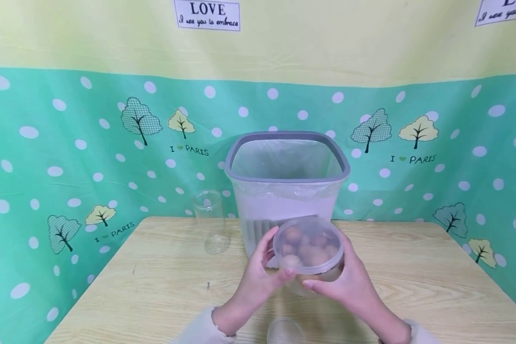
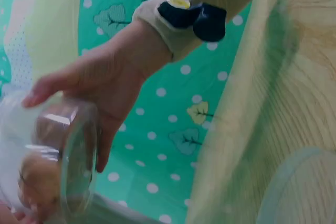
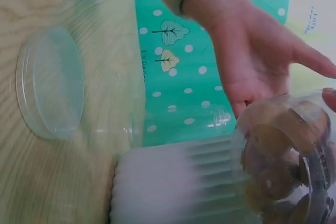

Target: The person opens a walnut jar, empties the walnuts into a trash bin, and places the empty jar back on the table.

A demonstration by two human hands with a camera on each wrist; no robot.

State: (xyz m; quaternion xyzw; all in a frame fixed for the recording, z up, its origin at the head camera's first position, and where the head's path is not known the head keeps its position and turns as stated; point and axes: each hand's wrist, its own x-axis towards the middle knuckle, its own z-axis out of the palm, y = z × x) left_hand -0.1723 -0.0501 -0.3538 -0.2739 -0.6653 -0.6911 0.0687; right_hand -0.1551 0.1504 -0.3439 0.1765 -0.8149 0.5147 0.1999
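Both hands hold a clear round container [image 1: 311, 246] above the table, in front of the bin. Several brown, roundish, nut-like things [image 3: 275, 177] show through its wall; their exact kind is hard to tell. My left hand [image 1: 260, 274] grips the container's left side, thumb toward me. On the opposite side my right hand [image 1: 352, 282] grips it, its thumb also at the front. In the left wrist view the left hand [image 2: 100, 87] is around the container's side. The right wrist view has the right hand [image 3: 257, 51] against the container, fingertips partly hidden.
A pale waste bin [image 1: 284, 200] with a grey rim and a clear liner stands behind the container. Left of it is a tall clear cylinder [image 1: 210, 222]. A clear round lid [image 3: 52, 82] lies on the wooden table [image 1: 146, 286] near me. A patterned curtain [image 1: 90, 167] hangs behind.
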